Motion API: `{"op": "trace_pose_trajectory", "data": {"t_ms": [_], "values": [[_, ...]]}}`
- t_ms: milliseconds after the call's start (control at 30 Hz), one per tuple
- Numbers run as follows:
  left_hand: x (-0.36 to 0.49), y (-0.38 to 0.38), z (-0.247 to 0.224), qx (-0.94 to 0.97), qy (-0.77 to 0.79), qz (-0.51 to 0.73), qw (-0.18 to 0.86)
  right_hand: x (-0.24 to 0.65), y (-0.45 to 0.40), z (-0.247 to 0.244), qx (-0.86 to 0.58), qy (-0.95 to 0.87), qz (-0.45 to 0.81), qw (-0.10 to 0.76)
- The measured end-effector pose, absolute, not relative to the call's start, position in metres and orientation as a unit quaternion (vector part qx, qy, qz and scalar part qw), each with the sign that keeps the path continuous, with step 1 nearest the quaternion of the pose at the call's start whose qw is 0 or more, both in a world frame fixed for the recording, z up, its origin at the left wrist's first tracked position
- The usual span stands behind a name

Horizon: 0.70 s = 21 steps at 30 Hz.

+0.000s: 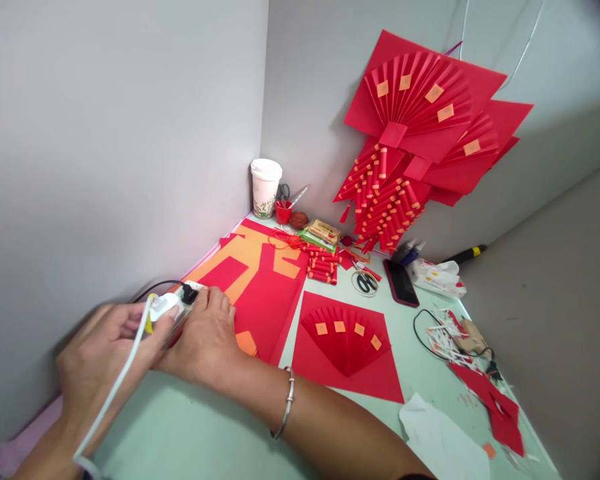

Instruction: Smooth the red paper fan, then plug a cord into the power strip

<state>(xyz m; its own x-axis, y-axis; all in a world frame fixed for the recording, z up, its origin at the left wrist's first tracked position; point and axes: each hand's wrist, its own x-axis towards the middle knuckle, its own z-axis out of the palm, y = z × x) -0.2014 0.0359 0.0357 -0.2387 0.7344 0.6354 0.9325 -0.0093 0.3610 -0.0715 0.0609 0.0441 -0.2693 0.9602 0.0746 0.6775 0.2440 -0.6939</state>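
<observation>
At the table's left edge by the wall, my left hand [105,353] grips a white plug [163,307] between thumb and fingers, and its white cord [115,387] trails down toward me. My right hand [205,340], with a metal bangle on the wrist, lies over a white power strip [186,298] and holds it down. A black plug [190,293] with a black cable sits in the strip just beyond the white plug. The white plug is at the strip's near end; whether it is fully seated I cannot see.
Red and orange paper sheets [260,280] lie beside the strip. A folded red fan [347,343] lies on a red sheet mid-table. Farther back are red paper rolls [323,267], a paper cup [266,187], scissors [365,282] and a phone [401,282]. Red fan decorations [420,133] hang on the wall, and paper scraps [450,340] lie at right.
</observation>
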Motion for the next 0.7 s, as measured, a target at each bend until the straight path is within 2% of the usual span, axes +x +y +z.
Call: {"op": "trace_pose_trajectory", "data": {"t_ms": [233,433,700], "values": [[-0.195,0.039,0.03,-0.579,-0.68,-0.412,0.182,-0.076,0.063,0.041,-0.554,-0.758,0.247,0.241],[-0.198,0.038,0.027,-0.59,-0.662,-0.419,0.196,-0.08,0.067,0.046,-0.557,-0.779,0.219,0.188],[-0.2,0.037,0.025,-0.569,-0.666,-0.442,0.193,-0.082,0.071,0.05,-0.56,-0.779,0.229,0.165]]}}
